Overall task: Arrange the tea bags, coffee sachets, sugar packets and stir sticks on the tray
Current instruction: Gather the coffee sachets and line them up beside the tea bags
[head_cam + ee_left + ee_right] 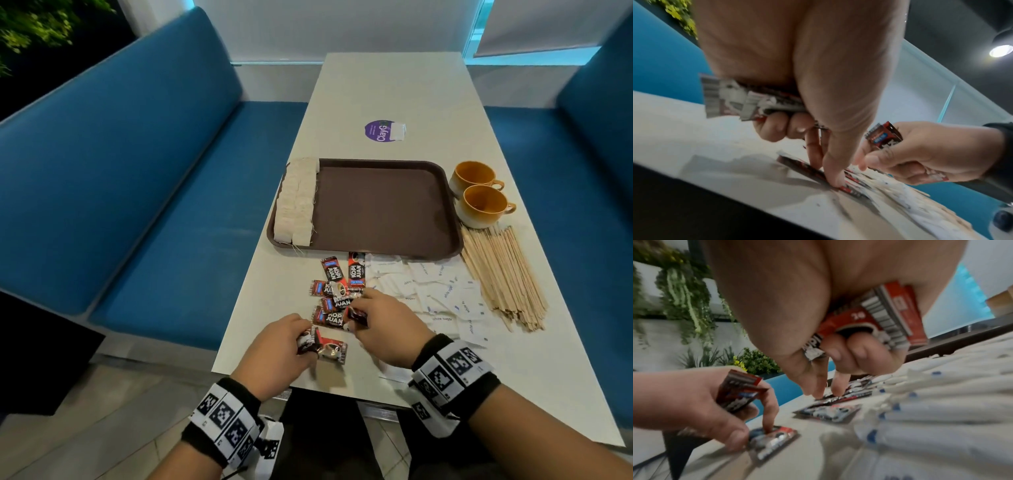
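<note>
A brown tray [383,209] holds two rows of white tea bags [296,202] along its left side. Red and black coffee sachets [334,291] lie scattered in front of it. My left hand [281,349] grips a few sachets [748,100] in its curled fingers while its thumb and forefinger press on one sachet [330,347] lying on the table. My right hand [383,325] holds more sachets [879,318] in its palm, with its thumb and forefinger reaching down onto sachets on the table [840,395]. White sugar packets [442,291] and wooden stir sticks [503,274] lie to the right.
Two orange cups [479,195] stand right of the tray. A purple round sticker [380,130] lies farther back on the white table [394,89]. Blue benches [154,164] flank the table on both sides. The table's near edge runs just under my wrists.
</note>
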### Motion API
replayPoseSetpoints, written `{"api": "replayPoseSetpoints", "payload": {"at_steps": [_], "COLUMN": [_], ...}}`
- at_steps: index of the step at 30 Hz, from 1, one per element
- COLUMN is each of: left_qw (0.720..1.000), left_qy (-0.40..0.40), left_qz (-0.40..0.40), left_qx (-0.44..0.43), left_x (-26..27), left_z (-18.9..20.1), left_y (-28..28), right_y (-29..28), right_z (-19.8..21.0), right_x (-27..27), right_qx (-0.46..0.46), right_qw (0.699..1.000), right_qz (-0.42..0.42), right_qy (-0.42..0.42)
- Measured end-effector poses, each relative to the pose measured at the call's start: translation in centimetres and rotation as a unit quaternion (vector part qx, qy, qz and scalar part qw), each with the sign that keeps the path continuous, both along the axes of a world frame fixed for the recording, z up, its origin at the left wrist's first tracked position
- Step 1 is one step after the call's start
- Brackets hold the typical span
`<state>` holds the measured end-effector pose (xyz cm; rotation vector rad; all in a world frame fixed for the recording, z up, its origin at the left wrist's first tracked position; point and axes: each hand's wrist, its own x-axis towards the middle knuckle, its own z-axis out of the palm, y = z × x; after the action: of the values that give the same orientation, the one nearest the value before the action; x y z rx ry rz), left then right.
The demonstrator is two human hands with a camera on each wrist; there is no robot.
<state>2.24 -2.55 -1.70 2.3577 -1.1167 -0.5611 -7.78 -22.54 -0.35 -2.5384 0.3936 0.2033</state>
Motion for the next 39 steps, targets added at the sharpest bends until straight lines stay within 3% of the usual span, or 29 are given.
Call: {"api": "replayPoseSetpoints", "payload": {"at_steps": [8, 21, 24, 26, 30, 33, 39], "left_qw": [0.998, 0.993, 0.989, 0.987, 0.97, 0.959, 0.99], "left_qy": [-0.015, 0.063, 0.096, 0.108, 0.188, 0.242, 0.138], "left_qz": [0.023, 0.101, 0.112, 0.12, 0.136, 0.116, 0.013], "left_qx": [0.059, 0.022, 0.001, -0.017, -0.075, -0.088, -0.035], "left_x": [0.6, 2.4, 2.9, 3.1, 3.3, 3.3, 3.9], "left_z": [-0.4, 1.0, 1.5, 1.6, 2.4, 3.0, 2.4], "left_y": [0.6, 1.3, 1.4, 0.9, -0.8, -2.8, -8.0], "right_y": [1.8, 2.3, 1.7, 1.1, -0.6, -2.0, -3.3], "right_z": [-0.8, 0.1, 0.6, 1.1, 2.3, 2.5, 2.1], "right_x": [0.9, 1.0, 0.7, 0.4, -0.3, -1.1, -2.2], "right_qx": [-0.115, -0.119, -0.045, 0.056, 0.3, 0.329, 0.398], "right_qw": [0.992, 0.992, 0.999, 0.992, 0.905, 0.884, 0.831], "right_qz": [0.034, 0.045, -0.011, -0.09, -0.275, -0.308, -0.367], "right_qy": [0.038, 0.018, -0.014, -0.063, -0.12, -0.123, -0.128]}}
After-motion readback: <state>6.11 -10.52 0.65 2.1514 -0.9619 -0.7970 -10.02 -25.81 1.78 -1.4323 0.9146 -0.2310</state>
